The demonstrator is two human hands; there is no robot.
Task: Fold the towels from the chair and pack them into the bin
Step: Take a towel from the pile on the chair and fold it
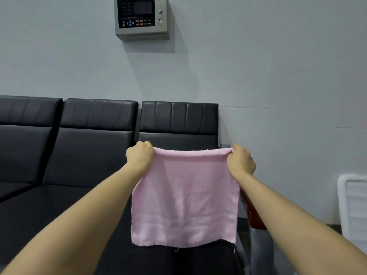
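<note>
A pink towel (pixel 185 199) hangs in the air in front of me, doubled over along its top edge. My left hand (pixel 140 155) grips its top left corner and my right hand (pixel 240 160) pinches its top right corner, holding the top edge stretched level. The towel's lower edge hangs free above the black padded seat of the chair (pixel 95 195). At the right edge stands a white slotted bin (pixel 353 207), only partly in view.
The black chair is a row of three joined seats along a pale wall. A grey control panel (pixel 142 16) is mounted on the wall above. A red-brown armrest (pixel 255 217) shows behind my right forearm, between the chair and the bin.
</note>
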